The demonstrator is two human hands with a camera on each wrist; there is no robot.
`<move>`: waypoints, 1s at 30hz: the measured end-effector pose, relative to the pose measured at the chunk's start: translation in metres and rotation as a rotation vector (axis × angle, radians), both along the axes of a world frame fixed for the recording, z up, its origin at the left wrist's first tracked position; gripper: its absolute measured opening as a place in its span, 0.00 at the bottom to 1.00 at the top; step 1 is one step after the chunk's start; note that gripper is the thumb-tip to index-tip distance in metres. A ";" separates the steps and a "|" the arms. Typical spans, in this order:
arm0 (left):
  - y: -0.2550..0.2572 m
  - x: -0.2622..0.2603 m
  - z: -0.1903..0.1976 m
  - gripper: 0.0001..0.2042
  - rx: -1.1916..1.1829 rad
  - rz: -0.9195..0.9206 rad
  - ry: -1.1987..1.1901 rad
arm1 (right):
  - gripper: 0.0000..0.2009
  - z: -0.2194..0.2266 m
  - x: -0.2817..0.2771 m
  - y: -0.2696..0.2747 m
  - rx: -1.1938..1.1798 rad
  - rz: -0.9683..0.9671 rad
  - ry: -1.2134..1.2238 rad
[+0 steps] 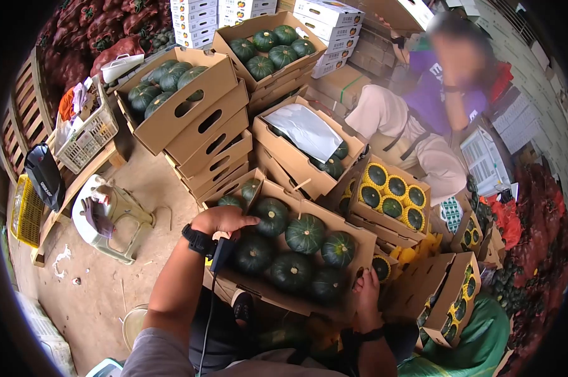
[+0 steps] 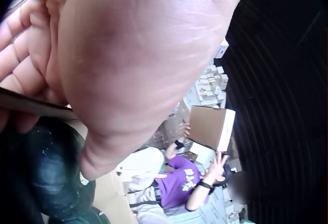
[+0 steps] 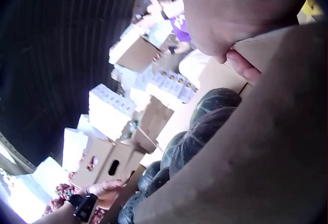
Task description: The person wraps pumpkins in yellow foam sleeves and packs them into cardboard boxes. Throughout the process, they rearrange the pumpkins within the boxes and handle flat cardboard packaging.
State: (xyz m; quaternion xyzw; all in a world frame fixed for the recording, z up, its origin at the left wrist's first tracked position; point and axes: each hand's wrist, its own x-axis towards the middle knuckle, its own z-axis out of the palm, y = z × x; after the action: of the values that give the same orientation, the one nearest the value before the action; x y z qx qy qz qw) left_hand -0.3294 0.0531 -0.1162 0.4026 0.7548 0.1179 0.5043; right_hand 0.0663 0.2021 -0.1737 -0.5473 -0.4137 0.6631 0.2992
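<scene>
An open cardboard box (image 1: 363,250) holding several dark green kabocha squash (image 1: 292,271) lies in front of the person in the head view. At its left end the left hand (image 1: 222,220) grips the cardboard wall, thumb pointing inward over the squash. The left wrist view shows that thumb right beside a squash (image 2: 56,167), with fingers bent at the cardboard edge. On the opposite end wall the right hand (image 1: 367,294) grips the box. Its fingertips (image 3: 241,66) come through the handle slot in the right wrist view, above the squash inside.
Stacked boxes of squash (image 1: 164,88) rise beyond the box. A box of netted squash (image 1: 390,195) stands to the right, near a seated person in purple (image 1: 438,94). At left are a plastic stool (image 1: 108,213) and a crate (image 1: 86,138). Red net sacks (image 1: 541,251) line the right.
</scene>
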 end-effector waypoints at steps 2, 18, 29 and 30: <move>-0.007 0.039 0.060 0.31 0.086 -0.012 0.058 | 0.20 0.045 0.036 -0.010 0.058 -0.014 0.017; -0.088 0.243 0.095 0.22 0.210 -0.123 0.232 | 0.21 0.098 0.257 -0.123 0.188 0.003 -0.124; -0.018 0.279 0.077 0.40 0.400 -0.679 0.609 | 0.22 0.239 0.188 -0.101 0.649 0.841 -0.495; -0.019 0.279 0.079 0.39 0.404 -0.661 0.590 | 0.22 0.241 0.175 -0.098 0.743 0.886 -0.520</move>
State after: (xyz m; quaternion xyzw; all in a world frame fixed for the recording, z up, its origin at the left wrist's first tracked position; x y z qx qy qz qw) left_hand -0.0505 0.0345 -0.0367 0.7268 0.6594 -0.0235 0.1911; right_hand 0.2413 0.1042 0.0674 -0.3270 -0.8628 0.3815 0.0561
